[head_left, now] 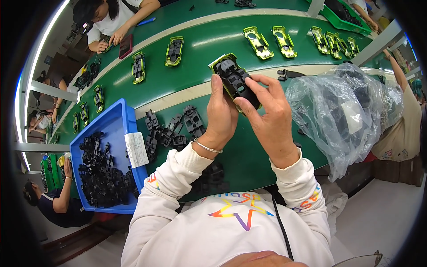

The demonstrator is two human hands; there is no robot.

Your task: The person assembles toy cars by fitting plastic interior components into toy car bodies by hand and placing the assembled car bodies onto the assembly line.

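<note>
Between my two hands, above the bench, is a toy car body with a yellow-green shell and a black interior piece in it. My left hand wraps its left side, thumb along the edge. The fingers and thumb of my right hand press on the black piece near its lower end. Loose black plastic interior parts lie on the green bench just left of my left wrist. A blue bin beside them holds many more black parts.
Yellow-green car bodies stand spaced along the green conveyor belt. A clear plastic bag with dark contents slumps at the bench's right. Across the belt a co-worker handles a part. A green crate sits far right.
</note>
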